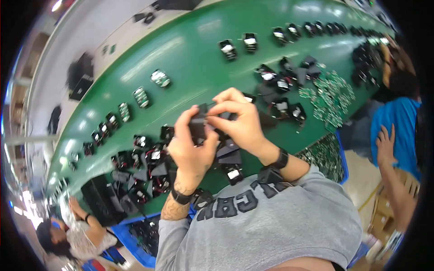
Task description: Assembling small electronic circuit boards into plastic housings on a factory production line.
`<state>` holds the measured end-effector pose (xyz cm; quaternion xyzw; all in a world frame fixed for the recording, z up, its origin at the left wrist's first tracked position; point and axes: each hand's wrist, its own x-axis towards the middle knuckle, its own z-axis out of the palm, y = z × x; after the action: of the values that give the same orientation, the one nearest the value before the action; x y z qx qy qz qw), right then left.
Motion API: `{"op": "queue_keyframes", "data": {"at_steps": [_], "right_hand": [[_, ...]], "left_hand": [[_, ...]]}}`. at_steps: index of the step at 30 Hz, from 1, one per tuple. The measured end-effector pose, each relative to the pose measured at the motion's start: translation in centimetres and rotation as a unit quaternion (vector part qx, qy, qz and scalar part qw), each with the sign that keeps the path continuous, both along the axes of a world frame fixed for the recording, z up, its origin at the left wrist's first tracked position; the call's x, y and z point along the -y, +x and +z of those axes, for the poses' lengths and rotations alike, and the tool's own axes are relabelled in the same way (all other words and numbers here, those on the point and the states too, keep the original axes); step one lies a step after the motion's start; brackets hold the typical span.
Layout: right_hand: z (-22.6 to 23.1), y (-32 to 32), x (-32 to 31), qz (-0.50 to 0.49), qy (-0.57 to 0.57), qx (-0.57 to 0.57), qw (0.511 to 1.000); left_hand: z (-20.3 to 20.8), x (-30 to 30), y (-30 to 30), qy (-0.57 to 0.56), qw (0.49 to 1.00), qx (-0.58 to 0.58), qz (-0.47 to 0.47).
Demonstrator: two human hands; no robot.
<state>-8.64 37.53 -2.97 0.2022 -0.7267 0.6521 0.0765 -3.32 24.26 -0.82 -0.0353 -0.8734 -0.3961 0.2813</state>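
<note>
— While the green table (194, 67) tops the list, what's on it, lg. to sm.?

— Loose black parts (159, 170), assorted, qty. unclear, along the near edge, left of centre. Then the heap of green circuit boards (333, 97), toward the near edge, right side.

— And the item in hand?

— Black housing (198, 126), qty. one, held over the table's near edge, approx. midway betw. its ends.

— Grip?

— Left hand (192, 151): thumb one side, fingers opp., clamped on the housing. Right hand (244, 124): thumb + forefinger pinching its right edge; whether a small part sits betw. the fingertips, can't tell.

— Handling notes?

— Est. only: light, prob. moulded plastic. Stiff walls, little give. Smooth faces, so may slide if fingers are dry. Corners poss. prone to chips, thin edges to cracks; whatever's inside, n/a, hidden.

— Best hold?

— Opp. side walls, mid-height, w/ thumb + fingers, as per left hand. Rim for fingertips only, light press. Avoid squeezing thin edges.
</note>
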Motion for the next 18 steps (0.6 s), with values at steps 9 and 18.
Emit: {"op": "queue_keyframes", "data": {"at_steps": [9,18], "right_hand": [[0.6,-0.4,-8.0,0.166,0.264,-0.015,0.950],[-5.7,-3.6,-23.3,-0.316,0.339,0.085,0.882]], "left_hand": [[-0.1,-2.1,-8.5,0.101,0.980,0.135,-0.101],[-4.9,9.3,-22.2,-0.178,0.887,0.395,-0.158]]}}
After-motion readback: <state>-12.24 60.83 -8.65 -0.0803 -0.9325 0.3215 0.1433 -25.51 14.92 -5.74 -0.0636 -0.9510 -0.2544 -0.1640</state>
